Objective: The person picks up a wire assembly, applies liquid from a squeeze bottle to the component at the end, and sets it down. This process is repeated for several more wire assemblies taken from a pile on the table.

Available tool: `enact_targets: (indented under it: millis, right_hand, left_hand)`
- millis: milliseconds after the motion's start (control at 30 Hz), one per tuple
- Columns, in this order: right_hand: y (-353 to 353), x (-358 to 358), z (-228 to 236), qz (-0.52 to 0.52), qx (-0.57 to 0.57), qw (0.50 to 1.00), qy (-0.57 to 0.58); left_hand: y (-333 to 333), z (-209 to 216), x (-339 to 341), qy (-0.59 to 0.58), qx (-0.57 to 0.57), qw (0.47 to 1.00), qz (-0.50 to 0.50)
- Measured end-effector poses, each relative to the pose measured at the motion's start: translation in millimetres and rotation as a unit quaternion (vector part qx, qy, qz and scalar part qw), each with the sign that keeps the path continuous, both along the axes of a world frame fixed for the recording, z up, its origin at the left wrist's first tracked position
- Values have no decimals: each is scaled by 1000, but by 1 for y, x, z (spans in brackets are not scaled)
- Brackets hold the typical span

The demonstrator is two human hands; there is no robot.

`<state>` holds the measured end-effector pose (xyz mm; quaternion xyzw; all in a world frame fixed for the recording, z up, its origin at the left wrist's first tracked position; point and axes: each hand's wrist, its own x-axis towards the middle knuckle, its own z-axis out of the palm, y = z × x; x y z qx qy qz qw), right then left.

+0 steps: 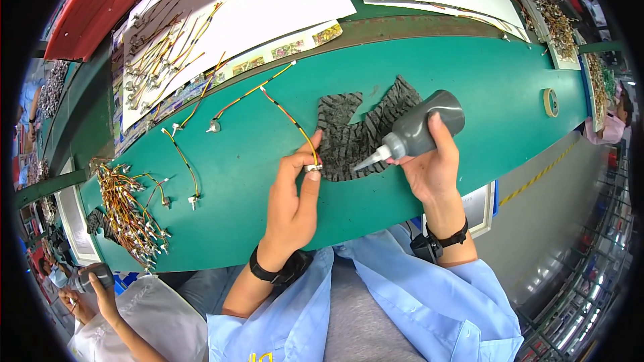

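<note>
Between the thumb and fingers of my left hand [293,204] is a small metal potentiometer [312,168] with a yellow, red and black wire lead [290,117] running up from it to a white plug. My right hand [435,167] grips a dark grey squeeze bottle [429,123], tilted so that its pale tapered nozzle [371,159] points left and down toward the potentiometer, a short gap apart. Under the nozzle lies a crumpled black-and-grey striped cloth [349,134] on the green tabletop [496,114].
At the left, a heap of wired potentiometers [131,211] lies near the table edge, with a few loose ones beside it. More rest on white sheets [261,0] at the back. A tape roll [551,102] sits at the right. A co-worker's hand [104,295] holds a similar bottle at lower left.
</note>
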<state>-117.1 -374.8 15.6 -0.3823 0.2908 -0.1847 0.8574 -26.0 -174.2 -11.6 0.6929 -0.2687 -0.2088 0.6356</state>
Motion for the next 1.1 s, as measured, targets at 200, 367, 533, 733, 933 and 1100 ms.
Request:
enact_targets:
  millis: [200,367,533,733,933,1100]
  right_hand:
    - [17,13,18,-43,183,982,-18]
    - [39,26,19,-9,204,977,-55]
    - [74,45,51,-81,13,978,-193]
    - [95,53,65,-76,-255,902,-340]
    - [107,49,65,-53,-228,934,-268]
    - [110,47,65,-36,-177,950,-256]
  left_hand:
    - [23,30,8,-181,63,979,65]
    - [49,59,3,-54,-85,991,93]
    - [62,68,2,-31,-206,975,84]
    - [76,75,5,-48,-246,965,76]
    - [79,76,6,-92,-264,956,90]
    - [82,77,7,-103,-253,958,89]
